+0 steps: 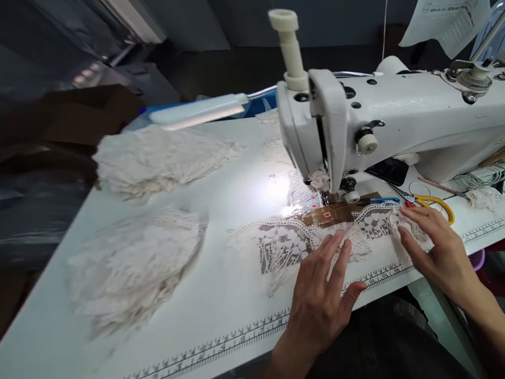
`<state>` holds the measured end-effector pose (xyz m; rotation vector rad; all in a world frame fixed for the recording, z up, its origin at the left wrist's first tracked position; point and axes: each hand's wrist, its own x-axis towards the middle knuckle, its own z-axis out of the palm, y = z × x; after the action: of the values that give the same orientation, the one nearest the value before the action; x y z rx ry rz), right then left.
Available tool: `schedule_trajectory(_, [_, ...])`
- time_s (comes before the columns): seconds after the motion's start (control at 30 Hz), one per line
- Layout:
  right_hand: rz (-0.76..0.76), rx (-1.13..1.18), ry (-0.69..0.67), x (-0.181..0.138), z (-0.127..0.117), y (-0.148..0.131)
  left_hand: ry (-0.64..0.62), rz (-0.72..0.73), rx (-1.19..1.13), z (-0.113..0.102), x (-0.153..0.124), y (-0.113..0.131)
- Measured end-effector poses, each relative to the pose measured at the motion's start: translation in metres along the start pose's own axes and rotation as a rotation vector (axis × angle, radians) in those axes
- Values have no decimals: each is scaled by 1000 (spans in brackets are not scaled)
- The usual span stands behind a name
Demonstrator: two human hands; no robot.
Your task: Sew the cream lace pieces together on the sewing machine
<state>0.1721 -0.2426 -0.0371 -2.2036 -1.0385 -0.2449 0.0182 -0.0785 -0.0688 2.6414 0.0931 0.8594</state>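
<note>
Lace strip (282, 242): lies on white table (221, 300), running left to right just on the near side of sewing machine (379, 116), partly over brown panel (339, 213). Left hand (321, 284): palm down, with fingers spread and fingertips resting on lace, not pinching. Right hand (442, 250): at right end of lace, touching a bunched part with thumb and forefinger; cannot tell whether pinching it. Just beyond right hand, scissors (437, 204) with yellow handles. Far left, lace pile (161, 158); nearer, second pile (138, 268), blurred, well apart from both hands. Above far side of table, lamp (201, 111). Along near edge, printed ruler (252, 332), passing beneath left hand.
</note>
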Motion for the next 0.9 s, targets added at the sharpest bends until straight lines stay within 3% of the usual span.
schedule_trajectory(0.1, [24,-160,26,-6,-3,34,-144,19,96,10,2,0])
schedule_trajectory(0.2, [-26,-152,37,-8,2,49,-180,30,124,12,3,-1])
schedule_trajectory(0.27, [-21,-30,100,-7,3,47,-180,47,124,11,3,-3])
schedule_trajectory(0.37, [117,212,163,-6,-1,35,-156,79,121,10,2,-6])
schedule_trajectory(0.47, [277,390,106,-8,-6,27,-109,100,132,13,0,-9])
schedule_trajectory(0.6, [354,509,77,-10,-13,30,-78,143,142,15,-1,-13])
schedule_trajectory(0.77, [376,350,172,0,-19,49,-154,193,196,12,1,-15])
schedule_trajectory(0.9, [369,177,159,10,-23,74,-153,235,215,13,0,-19])
